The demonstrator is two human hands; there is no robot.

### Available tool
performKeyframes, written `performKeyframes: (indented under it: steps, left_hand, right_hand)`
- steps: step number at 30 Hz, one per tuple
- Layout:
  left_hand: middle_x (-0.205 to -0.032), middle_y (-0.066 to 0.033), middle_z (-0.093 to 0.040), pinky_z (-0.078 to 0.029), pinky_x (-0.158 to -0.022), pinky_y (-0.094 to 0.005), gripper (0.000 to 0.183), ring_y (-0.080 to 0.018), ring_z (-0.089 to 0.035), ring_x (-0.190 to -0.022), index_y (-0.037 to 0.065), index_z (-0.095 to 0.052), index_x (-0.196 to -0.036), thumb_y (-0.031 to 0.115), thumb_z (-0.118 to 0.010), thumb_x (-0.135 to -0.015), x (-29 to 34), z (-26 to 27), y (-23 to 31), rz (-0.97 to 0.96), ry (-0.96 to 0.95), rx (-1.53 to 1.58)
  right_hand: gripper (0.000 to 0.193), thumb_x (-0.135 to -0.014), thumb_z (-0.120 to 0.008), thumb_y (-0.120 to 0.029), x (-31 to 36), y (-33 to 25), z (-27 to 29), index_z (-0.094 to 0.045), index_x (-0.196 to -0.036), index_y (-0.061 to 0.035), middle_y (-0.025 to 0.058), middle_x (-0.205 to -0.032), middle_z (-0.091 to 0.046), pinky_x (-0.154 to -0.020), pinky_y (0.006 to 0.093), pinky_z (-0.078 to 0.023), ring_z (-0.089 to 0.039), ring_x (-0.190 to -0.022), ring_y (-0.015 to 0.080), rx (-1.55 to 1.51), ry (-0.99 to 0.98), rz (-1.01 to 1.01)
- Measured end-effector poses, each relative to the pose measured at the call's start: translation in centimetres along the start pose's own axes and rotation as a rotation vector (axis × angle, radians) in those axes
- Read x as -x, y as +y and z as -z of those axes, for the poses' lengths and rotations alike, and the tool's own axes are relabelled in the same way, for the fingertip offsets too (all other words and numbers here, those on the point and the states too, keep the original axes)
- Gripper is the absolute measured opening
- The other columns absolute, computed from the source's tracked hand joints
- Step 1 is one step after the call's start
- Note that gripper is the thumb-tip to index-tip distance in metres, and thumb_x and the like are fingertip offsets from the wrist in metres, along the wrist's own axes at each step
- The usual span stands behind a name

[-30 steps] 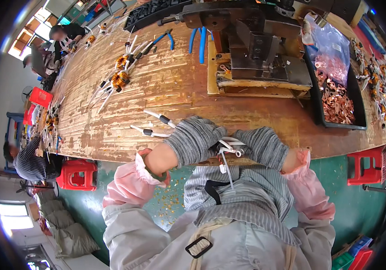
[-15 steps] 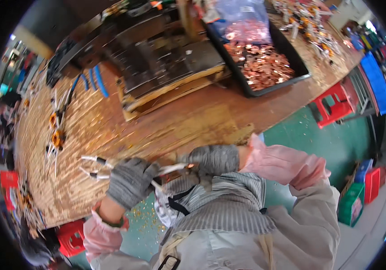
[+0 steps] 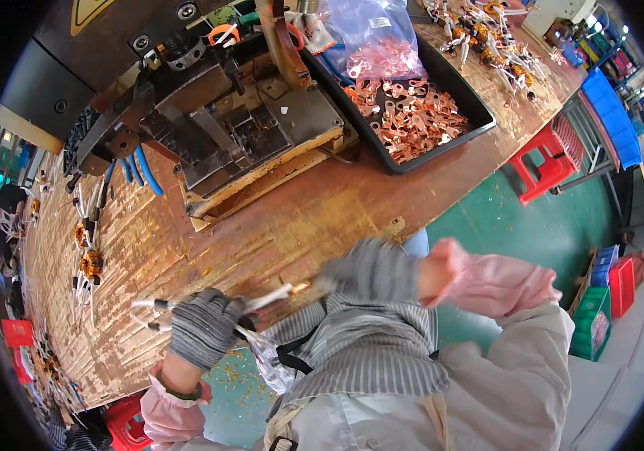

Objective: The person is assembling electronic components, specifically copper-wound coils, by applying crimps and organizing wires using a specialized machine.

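My left hand (image 3: 203, 328), in a grey knitted glove, is closed round several white-sleeved wires (image 3: 268, 299) at the table's near edge. Black bands show on the wires where they stick out to the left of the fist. One wire points right, and its bare, copper-coloured end (image 3: 301, 288) is exposed. To the right of that end is my right hand (image 3: 373, 270), gloved the same way and smeared by motion. Its fingers are too blurred to show whether they grip anything. A small gap seems to lie between its fingers and the wire end.
A dark metal press (image 3: 247, 143) stands on the worn wooden table (image 3: 299, 225). Beside it a black tray (image 3: 442, 144) holds copper cable lugs (image 3: 420, 120) and a plastic bag (image 3: 374, 37). Wired coils (image 3: 90, 263) lie at left, more (image 3: 487, 45) at far right. A red stool (image 3: 540, 165) stands beyond.
My right hand has moved right, away from the wire end it was at. My left hand keeps its hold on the wires. The whole view has shifted, showing more of the press.
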State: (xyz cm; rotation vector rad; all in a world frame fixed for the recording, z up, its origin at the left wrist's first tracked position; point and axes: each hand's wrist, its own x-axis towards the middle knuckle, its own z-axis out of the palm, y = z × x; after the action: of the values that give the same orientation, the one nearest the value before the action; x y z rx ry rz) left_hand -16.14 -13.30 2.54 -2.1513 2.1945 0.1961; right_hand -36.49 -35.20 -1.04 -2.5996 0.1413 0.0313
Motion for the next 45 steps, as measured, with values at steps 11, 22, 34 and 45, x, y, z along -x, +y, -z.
performKeyframes:
  steps: [11, 22, 34, 45]
  left_hand:
    - [-0.082, -0.0064, -0.063, -0.049, -0.065, -0.0391, 0.042, -0.0249, -0.060, -0.081, 0.013, -0.062, -0.106, 0.035, -0.068, -0.071, -1.7, 0.4, -2.9, 0.165, -0.040, -0.088]
    - [-0.082, -0.0093, -0.063, -0.049, -0.065, -0.0401, 0.041, -0.0285, -0.060, -0.079, 0.015, -0.064, -0.104, 0.031, -0.072, -0.067, -1.7, -0.2, -4.0, 0.157, 0.002, 0.059]
    - [-0.065, -0.0084, -0.056, -0.045, -0.054, -0.0377, 0.034, -0.0271, -0.057, -0.061, 0.013, -0.068, -0.102, 0.026, -0.073, -0.070, -1.4, 0.0, -4.3, 0.078, 0.243, 0.122]
    - [-0.067, -0.0064, -0.058, -0.044, -0.054, -0.0360, 0.036, -0.0254, -0.057, -0.062, 0.014, -0.067, -0.103, 0.027, -0.073, -0.071, -0.6, -0.4, -4.4, 0.065, 0.262, 0.105]
  right_hand:
    - [0.037, -0.081, -0.064, -0.020, -6.6, 19.0, 11.6, -0.058, -0.117, -0.0133, 0.0157, -0.103, -0.063, -0.081, 0.0432, -0.049, -0.061, -0.093, 0.0345, 0.650, 0.170, -0.178]
    - [0.021, -0.089, -0.061, -0.025, -6.5, 21.4, 11.1, -0.060, -0.101, -0.0087, 0.0102, -0.080, -0.063, -0.069, 0.0328, -0.049, -0.062, -0.072, 0.0228, 0.051, 0.916, -0.180]
    - [0.019, -0.085, -0.063, -0.023, -4.5, 5.1, 1.8, -0.065, -0.096, -0.0079, 0.0068, -0.085, -0.065, -0.076, 0.0320, -0.049, -0.062, -0.080, 0.0215, -0.354, 0.332, 0.034]
    - [0.038, -0.085, -0.054, -0.034, -8.8, 0.8, 0.7, -0.059, -0.109, -0.0056, 0.0152, -0.105, -0.058, -0.088, 0.0419, -0.044, -0.055, -0.098, 0.0314, 0.212, 0.301, 0.436]
